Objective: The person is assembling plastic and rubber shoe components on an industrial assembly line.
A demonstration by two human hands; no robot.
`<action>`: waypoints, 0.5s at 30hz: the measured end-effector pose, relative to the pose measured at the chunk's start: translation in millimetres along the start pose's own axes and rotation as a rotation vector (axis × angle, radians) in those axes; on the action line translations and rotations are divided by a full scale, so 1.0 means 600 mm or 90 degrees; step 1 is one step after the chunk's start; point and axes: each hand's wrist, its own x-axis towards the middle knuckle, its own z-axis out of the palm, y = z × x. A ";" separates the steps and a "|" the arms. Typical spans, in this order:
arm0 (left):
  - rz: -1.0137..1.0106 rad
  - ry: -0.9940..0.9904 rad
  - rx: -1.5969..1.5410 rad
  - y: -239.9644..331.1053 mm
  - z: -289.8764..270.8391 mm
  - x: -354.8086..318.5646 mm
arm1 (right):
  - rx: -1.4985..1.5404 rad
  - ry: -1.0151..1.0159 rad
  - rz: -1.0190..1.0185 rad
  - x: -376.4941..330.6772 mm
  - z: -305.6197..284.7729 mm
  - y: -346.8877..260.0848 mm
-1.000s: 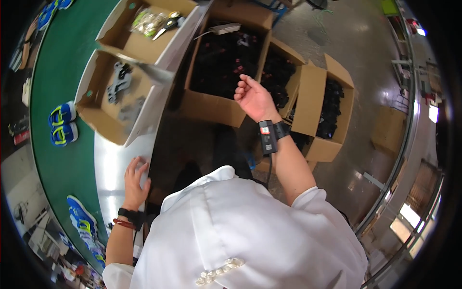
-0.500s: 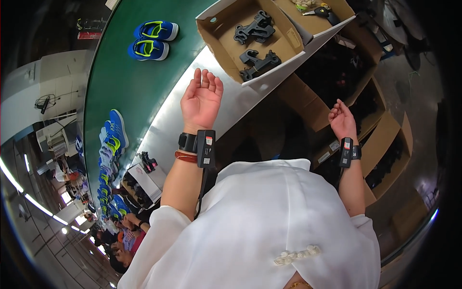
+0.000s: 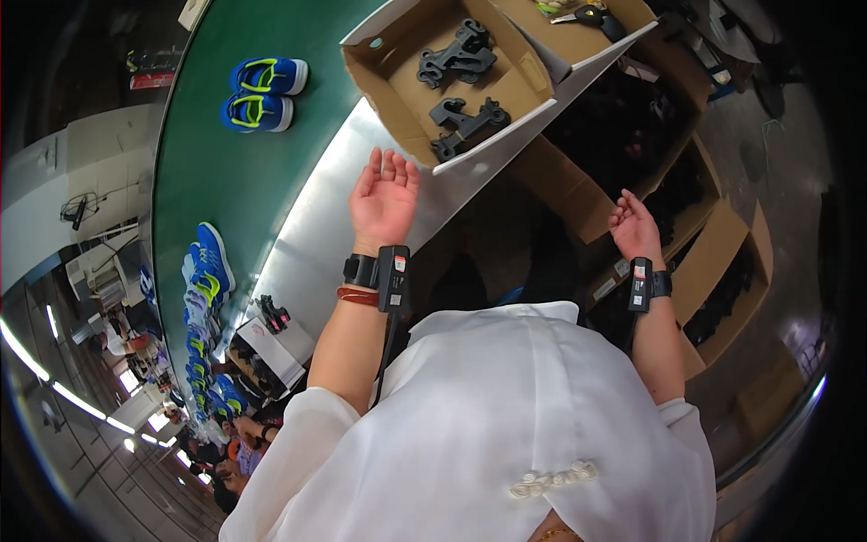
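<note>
A: What is held in the L. hand (image 3: 384, 212)?

B: Nothing. It is seen palm up, well open, fingers extended and slightly apart, just beside a corner of the white box (image 3: 388, 90); whether the rim is touched can't be told.

A: And the R. hand (image 3: 638, 235)?

B: Approx. half open, fingers loosely curled, nr the flap of the big carton (image 3: 569, 191); no obj. is seen in it.

A: Where are the dark pcs?

B: Both groups are contained in the white box, set apart: the far group (image 3: 452, 61) is laid toward the back, the near group (image 3: 488, 116) by the front wall.

A: How is the pose best managed?

B: In this judgement, wrists are best relaxed and L. fingertips held off the rim, so the box isn't nudged.

A: Other containers?

B: In the next box (image 3: 582, 47), a black-handled tool (image 3: 612, 27) is seen. Dark goods are heaped in the big carton; more are packed in the R.-side carton (image 3: 713, 257), kind obscured by shadow.
</note>
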 end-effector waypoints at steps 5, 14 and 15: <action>0.275 0.162 0.507 -0.013 -0.032 0.008 | 0.062 -0.074 0.021 0.006 -0.034 0.014; 0.615 0.081 1.536 -0.043 -0.088 0.026 | -0.032 0.224 0.009 0.071 -0.219 -0.006; 0.653 0.109 1.518 -0.057 -0.079 0.029 | -0.015 0.235 0.008 0.079 -0.243 -0.014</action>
